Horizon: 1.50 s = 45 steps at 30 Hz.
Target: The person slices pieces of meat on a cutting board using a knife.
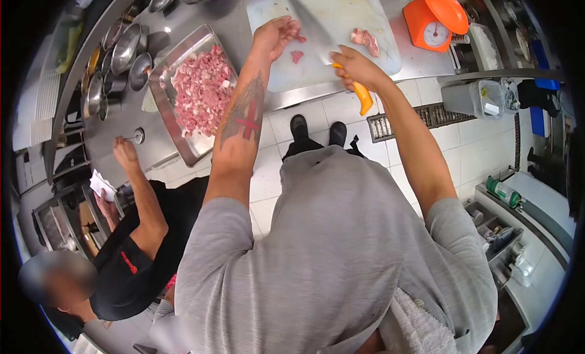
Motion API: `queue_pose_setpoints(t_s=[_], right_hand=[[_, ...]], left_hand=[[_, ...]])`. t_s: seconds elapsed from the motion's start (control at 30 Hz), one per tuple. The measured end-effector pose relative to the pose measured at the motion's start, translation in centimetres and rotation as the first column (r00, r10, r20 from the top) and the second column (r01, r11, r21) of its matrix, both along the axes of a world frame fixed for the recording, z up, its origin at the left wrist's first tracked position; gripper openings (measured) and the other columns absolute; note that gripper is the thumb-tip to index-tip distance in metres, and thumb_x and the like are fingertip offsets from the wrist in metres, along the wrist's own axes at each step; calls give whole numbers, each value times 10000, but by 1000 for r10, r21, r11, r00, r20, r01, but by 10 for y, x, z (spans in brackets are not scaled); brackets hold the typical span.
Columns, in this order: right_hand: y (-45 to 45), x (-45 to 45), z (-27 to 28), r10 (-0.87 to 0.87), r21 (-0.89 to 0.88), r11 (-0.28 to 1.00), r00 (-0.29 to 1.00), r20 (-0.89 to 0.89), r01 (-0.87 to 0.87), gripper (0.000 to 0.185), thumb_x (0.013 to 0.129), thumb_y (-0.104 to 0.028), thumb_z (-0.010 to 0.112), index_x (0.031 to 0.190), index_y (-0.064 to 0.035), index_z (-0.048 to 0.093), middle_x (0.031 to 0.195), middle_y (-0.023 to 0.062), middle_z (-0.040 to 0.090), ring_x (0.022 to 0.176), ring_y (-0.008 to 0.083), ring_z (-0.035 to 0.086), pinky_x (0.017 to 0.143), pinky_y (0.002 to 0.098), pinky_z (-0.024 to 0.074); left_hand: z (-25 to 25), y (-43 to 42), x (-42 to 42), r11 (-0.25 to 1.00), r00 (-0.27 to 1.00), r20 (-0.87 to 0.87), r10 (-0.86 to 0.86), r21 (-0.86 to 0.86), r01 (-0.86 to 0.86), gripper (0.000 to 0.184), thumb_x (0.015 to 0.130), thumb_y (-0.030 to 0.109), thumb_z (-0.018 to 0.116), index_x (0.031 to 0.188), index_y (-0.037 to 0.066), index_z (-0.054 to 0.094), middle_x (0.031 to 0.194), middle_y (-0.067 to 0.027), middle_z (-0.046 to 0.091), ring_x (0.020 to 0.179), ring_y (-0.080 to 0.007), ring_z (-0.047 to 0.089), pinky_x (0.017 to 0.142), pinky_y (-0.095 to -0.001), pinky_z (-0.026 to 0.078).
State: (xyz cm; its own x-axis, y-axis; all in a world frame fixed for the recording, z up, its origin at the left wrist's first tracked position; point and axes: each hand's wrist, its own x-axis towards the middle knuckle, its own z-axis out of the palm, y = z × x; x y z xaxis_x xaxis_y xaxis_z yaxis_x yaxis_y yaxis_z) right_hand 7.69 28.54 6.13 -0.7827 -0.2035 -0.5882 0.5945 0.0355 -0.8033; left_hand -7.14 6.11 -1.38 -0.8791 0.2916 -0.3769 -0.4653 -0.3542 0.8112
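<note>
My right hand point(356, 67) is closed around the yellow handle point(364, 101) of a large knife point(311, 25). Its blade, smeared by motion, slants up and left over the white cutting board point(268, 79). At the left side of the board, my left hand point(277, 35) has its fingers curled, with a small piece of raw meat point(301, 39) at the fingertips. Just below lies another small meat scrap point(297, 56). A larger, pale-edged chunk of meat point(365, 42) rests on the right part of the board.
Left of the board, a metal tray point(194, 153) holds diced raw meat point(198, 92). An orange kitchen scale point(426, 28) stands at the right. Metal bowls point(127, 48) line the far left. A co-worker in black point(140, 250) holds white paper point(102, 184) beside the counter.
</note>
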Motion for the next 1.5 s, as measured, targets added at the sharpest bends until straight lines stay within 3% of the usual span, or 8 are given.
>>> queue_pose_setpoints(t_s=[0.13,0.33,0.63,0.87,0.97,1.1,1.3,1.5], right_hand=[[33,23,-9,-23,218,975,998,-58,35,282,1036,-318,539,1074,-47,471,705,47,489,482,132,469,422,316,420],[47,52,-40,70,314,947,997,-15,-62,426,1036,-305,528,1322,2,457,736,92,547,490,172,542,427,333,471],[-60,45,21,290,218,940,953,-94,-264,472,1067,-317,511,1375,28,419,690,61,515,473,139,510,417,321,450],[33,57,49,70,345,938,967,-245,19,362,1037,-266,585,1251,10,488,693,53,534,505,143,525,488,313,444],[63,82,53,-415,33,905,896,-158,425,408,1033,-264,609,1314,-3,470,703,11,504,501,123,482,484,299,422],[106,105,46,-422,141,893,904,-70,428,295,1066,-295,582,1274,-118,470,686,-34,442,485,64,388,437,243,344],[107,163,42,-480,139,861,872,-97,490,284,1069,-304,556,1244,-94,479,668,-29,438,458,66,385,419,260,358],[90,161,9,-394,89,915,919,-12,393,287,1069,-303,566,1262,-112,474,665,-24,445,455,64,393,409,253,366]], left_hand=[[7,6,-32,554,712,-556,-429,-784,-278,293,981,257,597,1133,40,722,1048,-138,746,1001,-270,670,859,-407,537],[21,0,36,309,184,-325,-927,-944,-113,353,837,217,727,1142,44,695,870,-112,650,986,-321,637,910,-444,515],[44,-83,113,596,640,-764,-80,-552,-584,231,775,35,749,1003,46,715,920,-119,641,762,-244,663,739,-332,565],[95,-153,65,-208,753,-280,-596,-851,-482,434,773,158,824,1190,85,728,1245,-216,698,1077,-343,707,929,-436,564],[68,-6,71,486,484,-623,-614,-782,-390,340,818,66,707,1154,88,751,1241,-153,715,1159,-356,655,1033,-420,514],[22,149,66,547,24,-628,-778,-695,-467,350,841,52,685,1183,107,732,1212,-142,719,1130,-383,656,1020,-449,511],[33,133,-30,659,608,-345,-715,-623,422,150,975,93,667,1114,57,709,995,-42,729,883,-172,702,809,-313,549],[99,71,-46,754,462,-642,-612,-650,94,210,955,113,663,1161,76,682,977,-61,744,875,-174,708,788,-326,566]])
